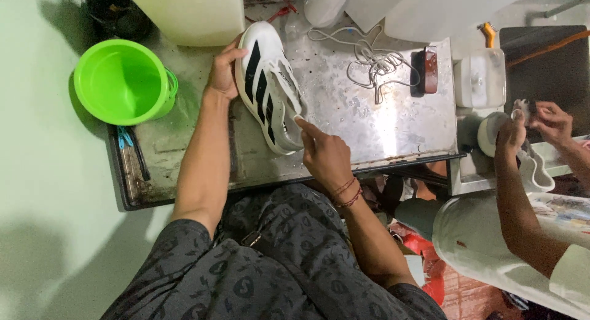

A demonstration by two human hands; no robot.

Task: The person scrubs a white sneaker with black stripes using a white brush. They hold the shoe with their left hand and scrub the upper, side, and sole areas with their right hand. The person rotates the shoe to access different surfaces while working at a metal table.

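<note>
A white sports shoe with black stripes (pixel 267 86), unlaced and lying near the far edge of the worn metal table (pixel 393 126), is being clasped by the left hand (pixel 222 74) while being rubbed by the right hand (pixel 326 153), whose fingers are pinched around a small white pad (pixel 299 118), the removed white laces (pixel 372 59) being left aside.

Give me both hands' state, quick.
Left hand: gripping the shoe at its toe end.
Right hand: forefinger out, touching the shoe; holds nothing visible.

Shoe-cleaning workshop: stained metal worktable (pixel 393 129), green bucket (pixel 123 80), brush (pixel 428 69), loose laces (pixel 369 59).
</note>
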